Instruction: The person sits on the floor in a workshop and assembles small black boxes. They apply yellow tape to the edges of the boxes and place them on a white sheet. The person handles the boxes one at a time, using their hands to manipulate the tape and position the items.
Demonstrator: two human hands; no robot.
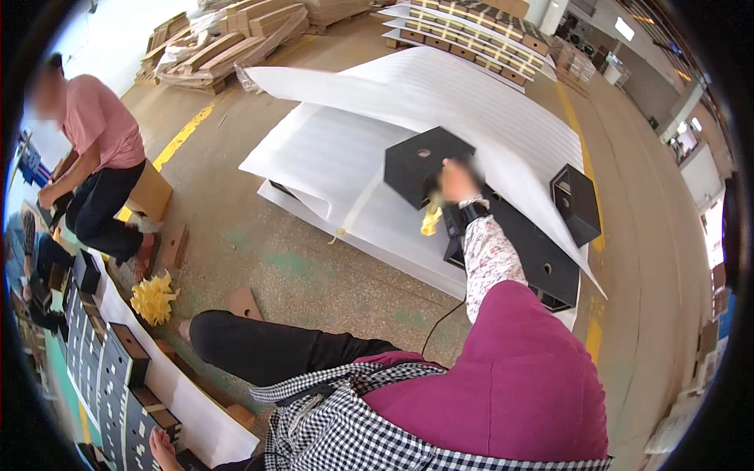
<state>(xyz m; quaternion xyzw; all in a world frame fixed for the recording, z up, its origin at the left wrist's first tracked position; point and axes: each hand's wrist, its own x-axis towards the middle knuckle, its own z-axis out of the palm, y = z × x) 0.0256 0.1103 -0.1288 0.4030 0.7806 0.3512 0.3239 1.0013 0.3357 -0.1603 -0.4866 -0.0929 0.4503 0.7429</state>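
Observation:
My right hand (459, 182), blurred, grips the near right edge of a black speaker-like box (424, 161) with a round hole in its top panel. The box is over white foam sheeting (314, 149). A crumpled yellow strip (430, 218) hangs just below that hand. Beyond my wrist, a long black box (534, 243) lies partly under the lifted foam sheet. At the lower left, my left hand (162, 449) is beside a row of black boxes (129, 408), its fingers apparently extended and holding nothing visible.
Another black box (575, 204) stands at the stack's right edge. A co-worker in a pink shirt (102, 125) bends at the left, near a yellow strip bundle (155, 298). Wrapped boards (236, 47) and layered stacks (471, 39) stand behind. A cable (440, 322) trails below the foam.

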